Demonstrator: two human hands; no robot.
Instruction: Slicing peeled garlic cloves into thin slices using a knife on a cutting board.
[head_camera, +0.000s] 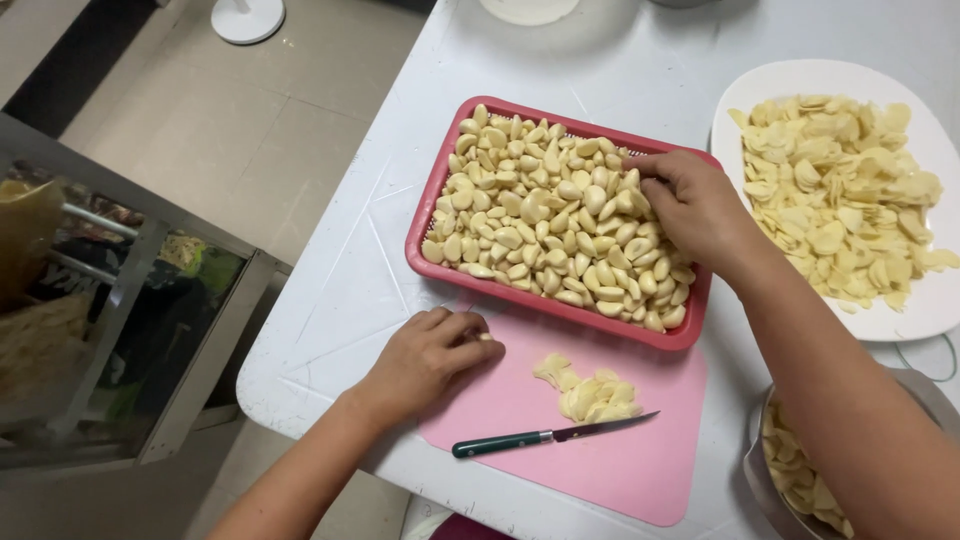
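My right hand (690, 205) reaches into a red basket (428, 215) heaped with peeled garlic cloves (540, 220), its fingertips pinching among the cloves at the basket's far right. My left hand (430, 355) rests curled on the left edge of a pink cutting board (640, 440), with a garlic piece between its fingers. A small pile of sliced garlic (592, 392) lies on the board. A green-handled knife (545, 437) lies flat just in front of the slices, held by no hand.
A white plate (760, 85) heaped with garlic slices sits at the right. A metal bowl (765, 470) with more slices is at the lower right. The white table (340, 300) ends at the left, above a tiled floor and a glass cabinet (110, 320).
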